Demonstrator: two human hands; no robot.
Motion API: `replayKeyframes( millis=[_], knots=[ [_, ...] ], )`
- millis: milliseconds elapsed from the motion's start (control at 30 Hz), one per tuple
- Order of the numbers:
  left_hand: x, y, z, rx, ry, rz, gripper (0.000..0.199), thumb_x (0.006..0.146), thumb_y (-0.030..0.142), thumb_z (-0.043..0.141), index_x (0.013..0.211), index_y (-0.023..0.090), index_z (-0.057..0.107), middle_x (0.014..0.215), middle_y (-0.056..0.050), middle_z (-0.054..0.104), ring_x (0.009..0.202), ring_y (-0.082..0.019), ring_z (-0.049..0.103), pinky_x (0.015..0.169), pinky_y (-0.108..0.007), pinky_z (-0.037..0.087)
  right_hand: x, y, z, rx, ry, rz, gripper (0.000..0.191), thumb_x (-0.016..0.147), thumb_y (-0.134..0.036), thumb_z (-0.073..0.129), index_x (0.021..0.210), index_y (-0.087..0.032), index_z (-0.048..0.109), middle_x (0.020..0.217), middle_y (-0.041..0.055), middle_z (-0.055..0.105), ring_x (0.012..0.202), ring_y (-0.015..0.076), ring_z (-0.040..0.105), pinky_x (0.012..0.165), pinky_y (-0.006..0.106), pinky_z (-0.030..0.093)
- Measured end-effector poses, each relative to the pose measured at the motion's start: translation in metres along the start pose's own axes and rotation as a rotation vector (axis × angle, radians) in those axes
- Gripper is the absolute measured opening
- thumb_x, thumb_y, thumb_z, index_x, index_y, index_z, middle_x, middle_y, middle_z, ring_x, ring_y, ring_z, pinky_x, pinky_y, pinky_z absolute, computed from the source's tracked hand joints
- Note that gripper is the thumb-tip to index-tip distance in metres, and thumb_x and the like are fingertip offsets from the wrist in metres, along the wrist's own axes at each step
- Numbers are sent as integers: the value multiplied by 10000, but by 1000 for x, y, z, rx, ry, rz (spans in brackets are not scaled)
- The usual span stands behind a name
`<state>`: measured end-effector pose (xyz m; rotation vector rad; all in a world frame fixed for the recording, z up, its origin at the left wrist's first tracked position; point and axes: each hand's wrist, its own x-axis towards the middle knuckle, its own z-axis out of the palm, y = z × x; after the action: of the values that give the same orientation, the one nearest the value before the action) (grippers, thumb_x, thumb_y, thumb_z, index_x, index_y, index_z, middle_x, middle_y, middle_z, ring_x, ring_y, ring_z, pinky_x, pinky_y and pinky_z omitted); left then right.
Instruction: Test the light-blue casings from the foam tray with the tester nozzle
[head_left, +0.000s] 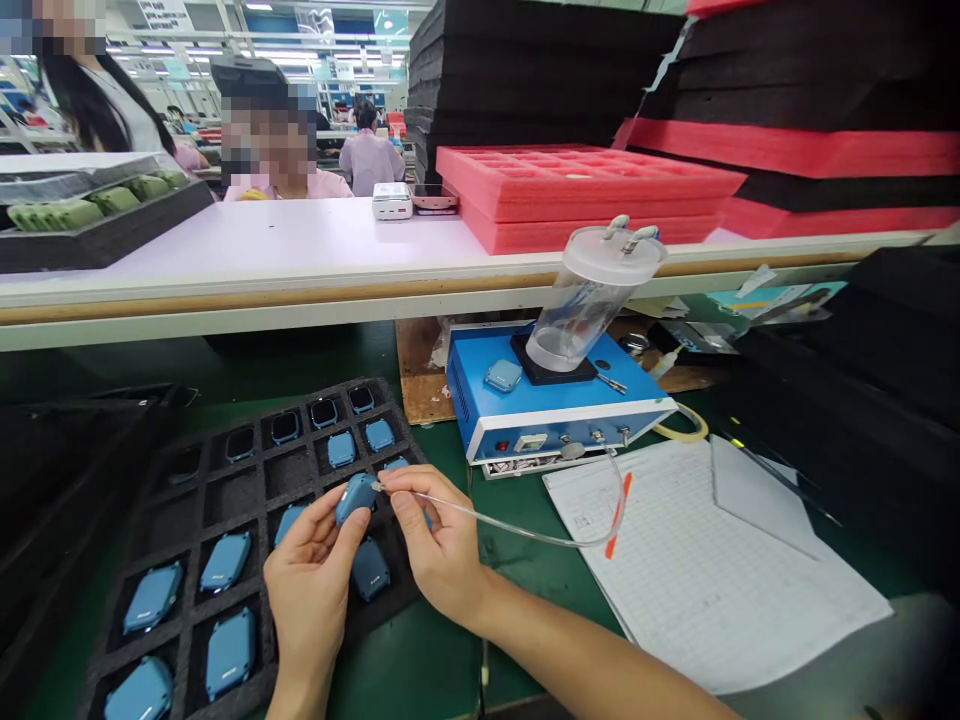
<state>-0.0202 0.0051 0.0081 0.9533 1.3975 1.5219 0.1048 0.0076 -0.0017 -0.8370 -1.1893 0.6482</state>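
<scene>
Between the thumb and fingers of my left hand (319, 560) is a blue watch case (355, 497), held tilted above the tray. My right hand (439, 540) pinches the end of a clear thin tube (517, 528), its tip touching or very close to the side of the case. The tube curves back to the front of a blue machine (555, 400). Beneath both hands lies a black foam tray (281, 470) with blue watch cases in many compartments; several along its far row show dark screens. My hands hide part of the tray.
On the machine are a clear cylinder (574, 305) and another blue case (503, 375). Papers (697, 560) with an orange pen (619, 515) lie right. A shelf (300, 245) crosses above, bearing red foam trays (585, 195) and black foam stacks (540, 75). Several people are beyond.
</scene>
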Motion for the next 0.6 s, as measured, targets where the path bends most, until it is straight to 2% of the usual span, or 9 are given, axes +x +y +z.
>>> replayKeyframes(
  millis=[200,600],
  knots=[
    [-1,3,1,7,-3,11,504,617,395,931,1035,157,780,1069,-127,804,1021,-312,769,1005,-470,598,0,0,1,-7,4,0,175,1004,-246,550,1014,-214,722,1008,89,743,973,199,729,843,333,624],
    [0,4,2,-20,13,10,513,589,384,943,1022,164,777,1059,-114,807,1016,-284,768,1024,-455,583,2,-4,0,-11,-1,-14,166,1000,-239,557,1005,-209,721,995,79,743,953,188,731,819,304,617]
  ],
)
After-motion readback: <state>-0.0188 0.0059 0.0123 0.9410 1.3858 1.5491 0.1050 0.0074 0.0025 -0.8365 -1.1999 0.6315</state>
